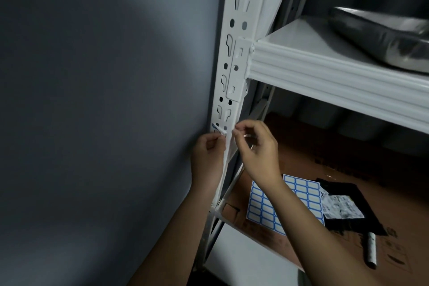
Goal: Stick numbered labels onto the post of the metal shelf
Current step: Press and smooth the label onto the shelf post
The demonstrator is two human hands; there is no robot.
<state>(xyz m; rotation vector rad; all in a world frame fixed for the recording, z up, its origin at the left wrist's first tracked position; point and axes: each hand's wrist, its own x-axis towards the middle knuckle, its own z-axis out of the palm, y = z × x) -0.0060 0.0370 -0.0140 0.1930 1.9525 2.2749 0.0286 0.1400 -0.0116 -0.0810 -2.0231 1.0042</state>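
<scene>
A white perforated metal shelf post (234, 53) runs up the middle of the view. My left hand (207, 155) pinches the left end of a small blue-edged label (218, 129) held against the post's front. At the post's right edge, my right hand (255, 144) pinches the label's other end with thumb and forefinger. A sheet of blue-bordered blank labels (285, 202) lies on the cardboard on the lower shelf, partly behind my right forearm.
A grey wall (104, 100) is close on the left. A white shelf board (336, 76) above carries a shiny grey bag (383, 35). On the cardboard (348, 158) lie a black packet with a printed slip (343, 206) and a marker pen (371, 251).
</scene>
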